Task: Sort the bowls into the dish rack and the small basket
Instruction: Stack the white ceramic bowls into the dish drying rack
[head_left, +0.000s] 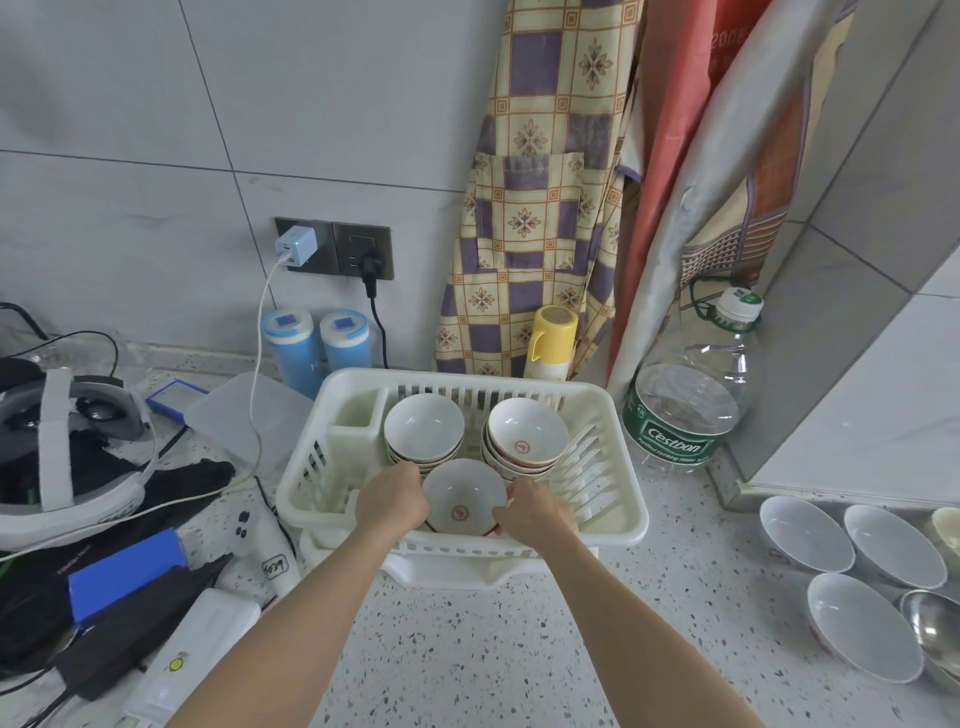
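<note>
A white plastic dish rack (618, 525) stands on the speckled counter. Inside it are two stacks of white bowls, one at the back left (423, 428) and one at the back right (527, 434). A white bowl with a red mark (462, 496) sits at the rack's front. My left hand (392, 501) grips its left rim and my right hand (535, 514) grips its right rim. Three more white bowls (808, 535) lie tilted on the counter at the right. No small basket is in view.
A large Cestbon water bottle (688, 400) stands right of the rack. A yellow-capped bottle (550, 338) and two blue containers (317, 348) are behind it. A headset (67, 457), cables and devices crowd the left. A steel bowl (935, 629) sits far right.
</note>
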